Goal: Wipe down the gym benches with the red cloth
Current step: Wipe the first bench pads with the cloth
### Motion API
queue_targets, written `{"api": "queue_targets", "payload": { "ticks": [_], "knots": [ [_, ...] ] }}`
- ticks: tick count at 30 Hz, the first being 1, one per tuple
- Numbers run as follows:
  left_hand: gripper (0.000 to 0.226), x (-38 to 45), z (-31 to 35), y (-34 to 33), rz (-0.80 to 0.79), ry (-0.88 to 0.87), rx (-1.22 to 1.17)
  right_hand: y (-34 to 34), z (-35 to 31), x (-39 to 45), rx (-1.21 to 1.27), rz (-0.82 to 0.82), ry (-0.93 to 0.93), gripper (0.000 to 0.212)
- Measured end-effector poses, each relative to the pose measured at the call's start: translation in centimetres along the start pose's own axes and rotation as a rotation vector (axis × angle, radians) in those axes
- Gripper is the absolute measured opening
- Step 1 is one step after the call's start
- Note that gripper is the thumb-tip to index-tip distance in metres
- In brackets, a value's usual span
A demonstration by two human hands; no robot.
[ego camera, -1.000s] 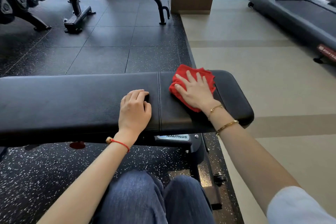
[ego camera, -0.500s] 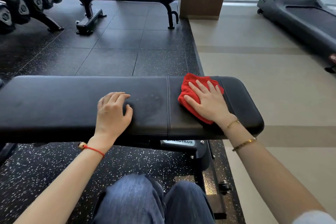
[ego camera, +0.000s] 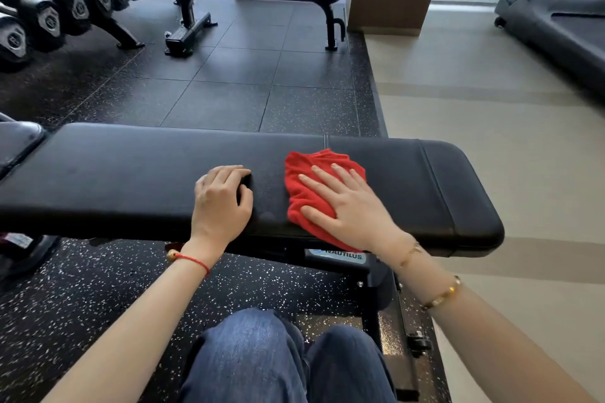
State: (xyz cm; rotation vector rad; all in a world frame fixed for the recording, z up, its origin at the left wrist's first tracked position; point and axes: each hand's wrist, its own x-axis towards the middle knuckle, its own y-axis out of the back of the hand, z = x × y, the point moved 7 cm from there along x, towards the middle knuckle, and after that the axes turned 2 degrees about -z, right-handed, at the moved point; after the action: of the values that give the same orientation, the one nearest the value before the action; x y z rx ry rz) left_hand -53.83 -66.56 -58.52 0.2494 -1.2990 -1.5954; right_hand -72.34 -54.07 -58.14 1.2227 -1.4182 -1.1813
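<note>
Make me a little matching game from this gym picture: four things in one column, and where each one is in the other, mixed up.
Things:
1. red cloth
2. left hand
3. dumbbells
4. treadmill

Places:
A. top right, on the pale floor
B. on the near bench, bare, fingers curled
C. under the flat right hand
D. top left, on a rack

Pairs: 1-C, 2-B, 3-D, 4-A
</note>
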Motion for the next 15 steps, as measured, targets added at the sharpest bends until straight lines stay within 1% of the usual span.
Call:
{"api": "queue_targets", "payload": {
  "ticks": [4,7,9,11,13,15],
  "knots": [
    [0.032,-0.1,0.0,-0.2,-0.008,-0.004,0.015,0.8,5.3,1.9,0.008,-0.018,-0.191,0.061],
    [0.03,-0.2,0.3,-0.3,-0.011,0.003,0.031,0.6,5.9,5.8,-0.001,-0.048,-0.292,0.06],
    [0.032,-0.1,0.5,-0.2,-0.01,0.011,0.028,0.2,3.6,8.2,0.002,-0.076,-0.262,0.061],
    [0.033,-0.1,0.4,-0.1,-0.013,0.02,0.022,-0.4,0.3,9.4,-0.009,-0.085,-0.182,0.063],
    [0.032,-0.1,0.2,-0.1,-0.012,0.019,0.002,-0.7,-2.5,8.8,-0.006,-0.063,-0.086,0.066],
    [0.03,0.0,0.0,0.1,-0.004,0.023,-0.037,-0.7,-3.4,7.1,0.014,-0.041,-0.008,0.07]
  ]
}}
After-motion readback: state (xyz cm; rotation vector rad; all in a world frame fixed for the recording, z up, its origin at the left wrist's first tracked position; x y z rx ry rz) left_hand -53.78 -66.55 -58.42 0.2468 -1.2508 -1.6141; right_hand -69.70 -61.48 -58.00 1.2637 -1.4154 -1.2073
